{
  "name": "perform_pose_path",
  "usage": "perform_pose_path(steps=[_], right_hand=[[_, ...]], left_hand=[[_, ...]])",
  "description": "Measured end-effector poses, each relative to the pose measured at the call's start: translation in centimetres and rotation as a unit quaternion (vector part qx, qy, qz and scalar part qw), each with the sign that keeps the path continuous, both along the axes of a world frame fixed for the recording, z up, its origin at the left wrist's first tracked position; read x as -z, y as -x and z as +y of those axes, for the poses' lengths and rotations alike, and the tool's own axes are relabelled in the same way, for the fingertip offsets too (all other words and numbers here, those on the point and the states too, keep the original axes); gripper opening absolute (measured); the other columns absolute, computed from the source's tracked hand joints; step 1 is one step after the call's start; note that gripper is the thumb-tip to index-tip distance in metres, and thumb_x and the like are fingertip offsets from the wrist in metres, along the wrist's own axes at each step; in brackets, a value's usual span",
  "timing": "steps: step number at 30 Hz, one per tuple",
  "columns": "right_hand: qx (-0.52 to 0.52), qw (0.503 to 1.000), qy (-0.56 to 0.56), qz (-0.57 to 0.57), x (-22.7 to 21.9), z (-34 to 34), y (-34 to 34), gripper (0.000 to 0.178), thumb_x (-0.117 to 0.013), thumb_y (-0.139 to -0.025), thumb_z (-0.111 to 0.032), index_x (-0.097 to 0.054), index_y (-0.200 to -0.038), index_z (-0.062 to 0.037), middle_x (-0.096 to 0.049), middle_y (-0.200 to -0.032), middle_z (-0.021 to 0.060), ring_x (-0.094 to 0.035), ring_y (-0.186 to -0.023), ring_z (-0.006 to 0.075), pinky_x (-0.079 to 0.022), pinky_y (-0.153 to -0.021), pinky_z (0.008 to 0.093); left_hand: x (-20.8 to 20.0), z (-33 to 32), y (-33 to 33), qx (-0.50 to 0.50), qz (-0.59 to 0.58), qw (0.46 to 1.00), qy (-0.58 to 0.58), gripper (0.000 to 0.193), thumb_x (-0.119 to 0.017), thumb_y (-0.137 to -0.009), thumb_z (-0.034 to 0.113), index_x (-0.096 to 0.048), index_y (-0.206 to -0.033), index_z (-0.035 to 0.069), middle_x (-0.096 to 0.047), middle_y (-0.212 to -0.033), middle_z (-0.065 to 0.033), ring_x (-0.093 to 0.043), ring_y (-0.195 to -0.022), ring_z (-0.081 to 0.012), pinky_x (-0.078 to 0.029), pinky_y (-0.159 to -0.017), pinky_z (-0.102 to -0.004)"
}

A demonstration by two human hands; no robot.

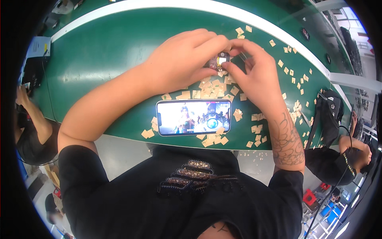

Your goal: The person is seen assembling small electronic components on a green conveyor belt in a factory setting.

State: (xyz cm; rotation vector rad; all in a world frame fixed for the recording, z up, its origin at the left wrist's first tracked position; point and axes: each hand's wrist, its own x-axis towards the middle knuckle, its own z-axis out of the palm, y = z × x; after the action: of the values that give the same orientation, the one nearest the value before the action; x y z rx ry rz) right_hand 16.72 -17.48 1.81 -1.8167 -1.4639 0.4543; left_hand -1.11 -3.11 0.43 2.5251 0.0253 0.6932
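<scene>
A small dark electronic device [214,62] with a pale square and a bit of yellow on its face is held above the far middle of the green table. My left hand [187,55] grips it from the left, thumb below and fingers curled over the top. On its right side, the thumb of my right hand [254,69] presses near the pale square, with the forefinger bent round the far edge. Something thin and pale shows among the right fingers, too small to make out. Beneath both hands lies a heap of small beige paper squares [211,89].
A lit phone [194,117] lies in front of me, with beige squares around it and one on its edge. More squares scatter rightward. A black bag [332,113] rests at the right edge of the green table [95,51]. Co-workers sit on both sides.
</scene>
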Motion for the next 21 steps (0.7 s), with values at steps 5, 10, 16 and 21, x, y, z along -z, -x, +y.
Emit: perform_pose_path(steps=[5, 10, 16, 21], right_hand=[[-0.019, 0.993, 0.081, 0.087, -0.4, 0.0, -0.7, 0.030, -0.081, -0.086, -0.007, -0.073, -0.115, -0.0039, -0.073, -0.094, 0.0092, -0.069, -0.083, 0.0190, -0.054, -0.076, 0.0323], [-0.028, 0.991, 0.044, 0.126, 1.4, 0.3, -1.2, 0.022, -0.081, -0.088, -0.008, -0.072, -0.108, -0.0029, -0.072, -0.089, 0.0082, -0.066, -0.079, 0.0170, -0.053, -0.073, 0.0321], [-0.027, 0.988, 0.020, 0.154, 1.6, 0.4, -0.9, 0.017, -0.080, -0.088, -0.007, -0.070, -0.101, -0.0010, -0.071, -0.087, 0.0093, -0.068, -0.080, 0.0196, -0.054, -0.074, 0.0340], [-0.039, 0.996, -0.043, 0.061, 1.4, 0.4, -0.4, 0.019, -0.080, -0.087, -0.007, -0.072, -0.104, -0.0010, -0.073, -0.091, 0.0123, -0.068, -0.079, 0.0234, -0.055, -0.075, 0.0348]], left_hand=[[-0.2, 0.1, -0.2, 0.013, -0.005, 1.000, -0.007, 0.053, -0.090, -0.075, 0.006, -0.061, -0.119, 0.005, -0.068, -0.110, -0.0115, -0.066, -0.103, -0.0352, -0.056, -0.087, -0.0427], [0.2, 0.5, -0.9, 0.034, -0.015, 0.997, 0.072, 0.049, -0.088, -0.078, 0.004, -0.062, -0.119, 0.003, -0.068, -0.108, -0.0105, -0.066, -0.098, -0.0310, -0.055, -0.084, -0.0406], [-0.8, 0.1, -1.3, -0.027, 0.130, 0.967, 0.215, 0.033, -0.079, -0.089, 0.002, -0.061, -0.116, 0.006, -0.058, -0.083, -0.0061, -0.055, -0.076, -0.0202, -0.048, -0.069, -0.0327], [-0.9, -0.1, -1.6, -0.048, 0.141, 0.963, 0.226, 0.027, -0.076, -0.091, 0.001, -0.058, -0.111, 0.006, -0.055, -0.078, -0.0051, -0.053, -0.071, -0.0179, -0.045, -0.066, -0.0318]])
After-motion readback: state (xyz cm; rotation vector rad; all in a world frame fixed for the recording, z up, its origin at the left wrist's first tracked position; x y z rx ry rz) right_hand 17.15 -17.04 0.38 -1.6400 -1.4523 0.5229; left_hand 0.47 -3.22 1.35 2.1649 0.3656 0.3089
